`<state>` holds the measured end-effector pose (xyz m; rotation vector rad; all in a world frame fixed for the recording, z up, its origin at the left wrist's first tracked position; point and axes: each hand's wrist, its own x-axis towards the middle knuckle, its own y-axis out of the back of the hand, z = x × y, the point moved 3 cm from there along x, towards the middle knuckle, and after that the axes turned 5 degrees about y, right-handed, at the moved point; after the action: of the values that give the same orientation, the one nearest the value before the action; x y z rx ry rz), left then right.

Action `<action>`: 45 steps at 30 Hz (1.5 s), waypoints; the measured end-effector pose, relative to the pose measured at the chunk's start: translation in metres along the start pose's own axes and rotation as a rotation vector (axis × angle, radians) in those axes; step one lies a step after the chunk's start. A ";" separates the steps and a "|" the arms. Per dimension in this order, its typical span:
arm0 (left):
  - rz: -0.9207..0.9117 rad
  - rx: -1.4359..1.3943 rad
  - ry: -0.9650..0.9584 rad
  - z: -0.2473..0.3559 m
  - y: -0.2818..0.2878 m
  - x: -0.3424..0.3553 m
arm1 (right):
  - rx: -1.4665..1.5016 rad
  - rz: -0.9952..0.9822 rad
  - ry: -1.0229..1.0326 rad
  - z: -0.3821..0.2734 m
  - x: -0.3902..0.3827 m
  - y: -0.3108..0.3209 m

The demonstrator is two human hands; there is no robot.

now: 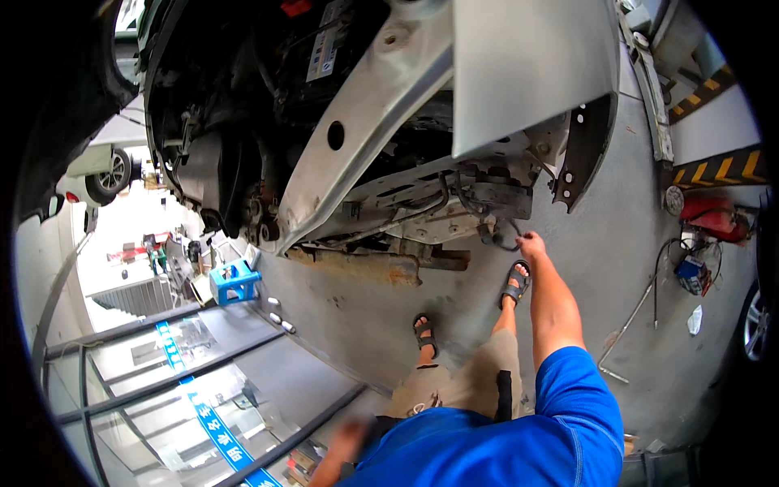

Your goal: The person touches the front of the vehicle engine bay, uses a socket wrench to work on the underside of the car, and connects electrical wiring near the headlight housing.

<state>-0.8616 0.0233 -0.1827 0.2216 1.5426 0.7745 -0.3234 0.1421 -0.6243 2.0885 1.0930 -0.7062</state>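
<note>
1. Blue shirt (495, 446) cloth is closest to the camera, worn by the person who stands at the front of a car (527, 73).
2. Right out past the knees, the right hand (531, 243) reaches to the car's low front corner. Its fingers look pinched on a thin dark hose (510, 247), which hangs in a bend just below a dark lump of metal (501, 195).
3. Down by the hip is the left hand (349, 438), well apart from the car. It is too blurry (just a smudge, really), so I cannot tell if it holds anything.
4. I would say the work is part way. The front is bare: a silver beam (365, 138) shows, and no bumper covers it.
5. Some seems left to do, because the hose looks joined to the car, though its far end is hard to see.
6. Low on the car's front is a rusty bar (357, 264). A blue stool (234, 282) stands off to the left, and a long metal rod (629, 331) lies on the floor to the right.
</note>
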 end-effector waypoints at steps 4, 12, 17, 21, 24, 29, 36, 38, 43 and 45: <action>0.022 -0.169 0.129 0.088 0.016 0.002 | 0.387 -0.065 0.002 0.036 -0.030 -0.002; -0.017 -0.309 -0.158 0.095 0.017 0.038 | 0.637 -0.374 -0.062 -0.096 -0.201 0.030; 0.001 -0.338 -0.195 0.107 0.028 0.052 | 0.981 -0.558 -0.088 -0.165 -0.248 0.029; -0.095 -0.490 -0.317 0.137 0.037 0.064 | 1.275 -0.580 -0.112 -0.209 -0.265 0.018; -0.170 -0.510 -0.455 0.166 0.041 0.077 | 1.371 -0.625 -0.024 -0.210 -0.242 0.007; -0.193 -0.490 -0.616 0.209 0.061 0.099 | 1.365 -0.568 0.021 -0.257 -0.248 0.006; -0.370 -0.513 -0.593 0.262 0.075 0.122 | 1.391 -0.441 0.051 -0.274 -0.235 0.002; -0.480 -0.528 -0.573 0.270 0.068 0.132 | 1.390 -0.397 0.057 -0.280 -0.232 0.003; -0.643 -0.544 -0.432 0.266 0.037 0.176 | 1.390 -0.296 0.075 -0.288 -0.226 0.001; -0.698 -0.536 -0.393 0.267 0.032 0.189 | 1.369 -0.289 0.075 -0.284 -0.226 -0.003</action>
<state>-0.6485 0.2448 -0.2993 -0.5144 0.8962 0.5101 -0.3960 0.2491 -0.2855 3.0470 1.0506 -1.9150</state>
